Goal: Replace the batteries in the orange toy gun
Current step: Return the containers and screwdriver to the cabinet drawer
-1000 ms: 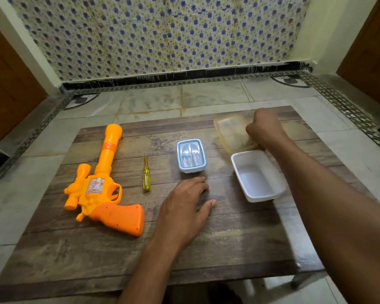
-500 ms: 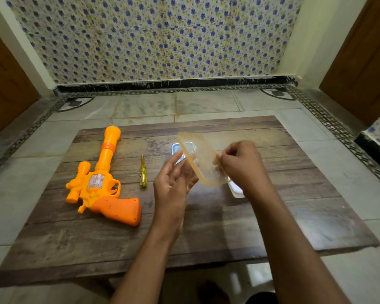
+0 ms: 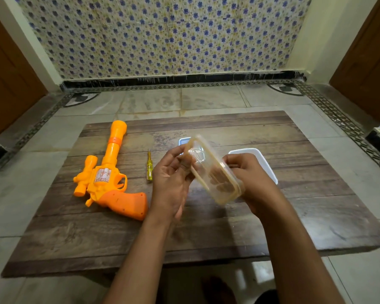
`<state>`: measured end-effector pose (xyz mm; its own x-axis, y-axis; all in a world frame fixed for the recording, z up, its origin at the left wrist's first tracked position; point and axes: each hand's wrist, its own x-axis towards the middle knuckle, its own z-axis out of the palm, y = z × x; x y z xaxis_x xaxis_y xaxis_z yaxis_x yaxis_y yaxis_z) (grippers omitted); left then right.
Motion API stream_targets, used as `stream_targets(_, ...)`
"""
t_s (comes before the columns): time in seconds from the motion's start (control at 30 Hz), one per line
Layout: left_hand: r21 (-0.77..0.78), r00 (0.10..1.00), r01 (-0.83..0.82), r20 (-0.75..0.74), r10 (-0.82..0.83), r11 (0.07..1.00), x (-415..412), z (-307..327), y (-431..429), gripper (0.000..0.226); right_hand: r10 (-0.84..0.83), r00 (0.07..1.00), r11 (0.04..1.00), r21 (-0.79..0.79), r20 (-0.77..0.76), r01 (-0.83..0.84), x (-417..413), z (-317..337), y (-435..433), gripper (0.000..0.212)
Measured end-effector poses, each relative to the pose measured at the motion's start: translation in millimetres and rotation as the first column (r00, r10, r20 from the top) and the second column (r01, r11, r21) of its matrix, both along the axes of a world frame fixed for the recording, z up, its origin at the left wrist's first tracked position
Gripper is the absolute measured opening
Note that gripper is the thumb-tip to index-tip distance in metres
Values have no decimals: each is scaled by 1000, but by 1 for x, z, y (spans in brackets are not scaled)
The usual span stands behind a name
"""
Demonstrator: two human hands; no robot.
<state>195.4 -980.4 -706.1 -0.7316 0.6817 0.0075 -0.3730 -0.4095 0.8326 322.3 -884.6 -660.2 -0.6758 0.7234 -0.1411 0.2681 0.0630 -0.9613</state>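
Left hand (image 3: 170, 185) and right hand (image 3: 251, 178) pinch the tilted yellowish lid (image 3: 215, 172) right of the orange toy gun (image 3: 110, 178); I fear edge grips slipping, dropping it.

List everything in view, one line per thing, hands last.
toy gun: one, orange, lying on the table's left side
screwdriver: one, yellow handle, on the table just right of the gun
lid: one, clear yellowish, held tilted above the table
box: one, blue rim, on the table behind the lid, mostly hidden
tub: one, white, open, on the table beyond the right hand
table: one, dark wood, on the floor
floor: grey tiles
wall: blue flower pattern, at the back
left hand: holds the lid's left edge
right hand: grips the lid's right edge
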Motion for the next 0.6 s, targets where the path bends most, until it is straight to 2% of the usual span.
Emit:
stream_targets(0.07,-60,996,-87,-31,85,994,-2,-2,3,25,-47,994,998,-41,-97,43,7,1,4,32)
stream_targets(0.17,-125,972,-183,-174,160,975,-1,-9,6,16,-62,983,989,-141,-175,37,18,6,11,45)
stream_targets(0.2,-135,961,-215,-203,185,967,2,-9,8,14,-47,984,992,-125,-173,25,21,6,11,41)
stream_targets(0.3,-159,946,-262,-237,221,952,14,-6,15,15,-63,981,997,22,-186,68,27,0,11,11)
stream_targets(0.4,-192,950,-230,-258,177,954,28,-1,24,28,-216,948,965,95,-233,243,31,-8,18,9)
stream_targets(0.5,-289,920,-176,-389,53,941,45,-4,33,50,-371,895,907,110,-247,407,37,-13,31,13)
stream_targets(0.6,-353,864,-134,-499,-65,926,61,-7,39,57,-492,847,806,262,-199,530,41,-24,43,23)
